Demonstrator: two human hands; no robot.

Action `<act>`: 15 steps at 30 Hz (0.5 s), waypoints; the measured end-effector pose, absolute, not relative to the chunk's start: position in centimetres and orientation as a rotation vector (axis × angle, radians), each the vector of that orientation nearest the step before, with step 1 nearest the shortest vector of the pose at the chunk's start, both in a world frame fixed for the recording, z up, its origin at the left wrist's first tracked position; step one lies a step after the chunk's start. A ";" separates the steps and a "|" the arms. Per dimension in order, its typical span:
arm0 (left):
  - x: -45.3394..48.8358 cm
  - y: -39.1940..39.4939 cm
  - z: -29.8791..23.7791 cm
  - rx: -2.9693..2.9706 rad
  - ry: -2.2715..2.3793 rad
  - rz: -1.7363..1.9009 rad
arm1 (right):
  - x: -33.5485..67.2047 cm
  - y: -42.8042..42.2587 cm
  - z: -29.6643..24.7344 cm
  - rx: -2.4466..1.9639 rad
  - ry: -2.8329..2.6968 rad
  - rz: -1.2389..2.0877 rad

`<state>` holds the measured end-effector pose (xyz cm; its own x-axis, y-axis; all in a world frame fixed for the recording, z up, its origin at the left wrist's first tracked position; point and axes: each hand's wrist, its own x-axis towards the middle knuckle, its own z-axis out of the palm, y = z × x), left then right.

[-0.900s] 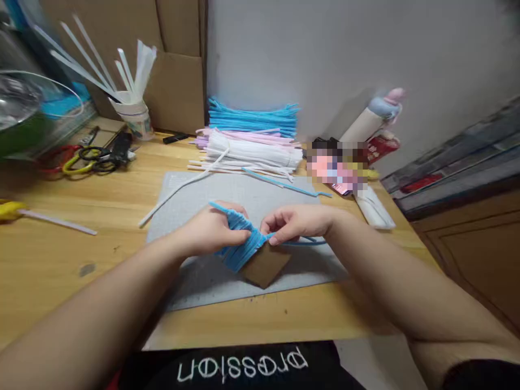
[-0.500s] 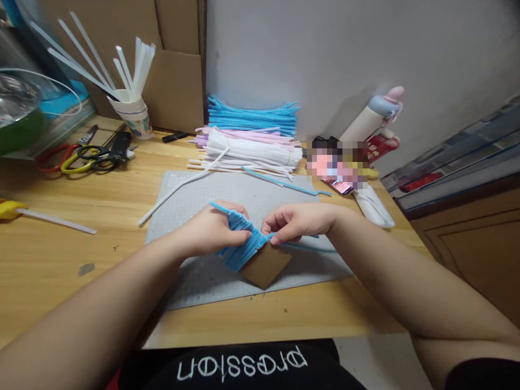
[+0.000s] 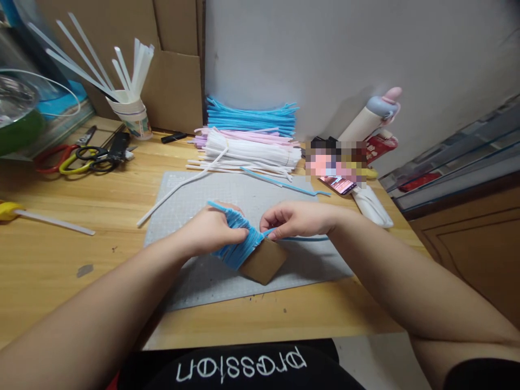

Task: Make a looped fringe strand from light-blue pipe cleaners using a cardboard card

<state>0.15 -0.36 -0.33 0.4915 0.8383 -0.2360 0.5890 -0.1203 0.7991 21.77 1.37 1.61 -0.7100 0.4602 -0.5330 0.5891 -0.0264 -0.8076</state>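
A piece of brown cardboard is tilted above the grey cutting mat. Blue pipe cleaner is wound in close turns round its left part, and one short end sticks out at the upper left. My left hand grips the wrapped part, thumb on top; its other fingers are hidden behind. At the wrapping's right edge, my right hand pinches the blue strand between thumb and forefinger. The strand's free length trails right, under my wrist.
Blue, pink and white pipe cleaner bundles lie along the wall. Scissors, a cup of white sticks and a yellow-handled tool are at left. A phone and a bottle stand at right.
The cardboard has tilted slightly, its lower corner a little higher. The strand's free length has shifted under my right wrist. Both hands keep their hold.
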 end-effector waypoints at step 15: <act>0.1 -0.1 -0.7 1.771 1.371 0.288 | 20.7 -1.9 1.3 1.374 2.790 -0.409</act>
<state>0.14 -0.06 -0.72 0.3706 0.8771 -0.3055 0.6797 -0.0320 0.7328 20.66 -1.91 1.31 -0.6161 0.7787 -0.1185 0.7799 0.5821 -0.2300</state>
